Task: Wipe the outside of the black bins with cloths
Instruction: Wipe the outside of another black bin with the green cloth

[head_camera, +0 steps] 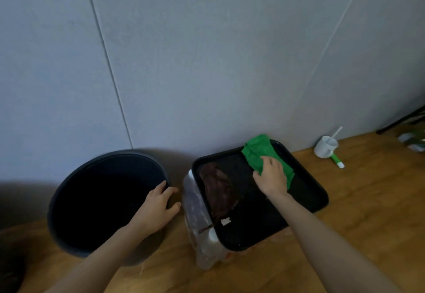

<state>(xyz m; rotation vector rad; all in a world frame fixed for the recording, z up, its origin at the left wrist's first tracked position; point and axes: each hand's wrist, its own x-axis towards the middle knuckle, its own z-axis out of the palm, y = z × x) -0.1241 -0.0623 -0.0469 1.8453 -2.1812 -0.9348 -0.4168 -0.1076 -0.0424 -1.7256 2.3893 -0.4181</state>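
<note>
Where the fingers (276, 163) of the right hand (272, 177) curl down, they gather the green cloth (257, 150), which lies across the far corner of the square black bin (307, 186) and runs out past the fingertips over its rim. Just beside the thumb of that hand, on the same dark top, a brown cloth (218, 191) lies crumpled, with a small white scrap (225, 221) at its near end. Clear plastic (195, 212) hangs down the bin's side below the brown cloth.

The left hand (154, 210) grips the rim of the round black bin (69, 184), its fingers (164, 187) hooked over the edge and the thumb outside. Between the two hands the bins stand near each other without touching, on a wooden floor (356, 200) against a grey panelled wall (207, 63).

Well beyond the right fingertips, a white cup (325, 146) with a stick in it stands by the wall, with a green-and-white tube (337, 161) just beside it.
</note>
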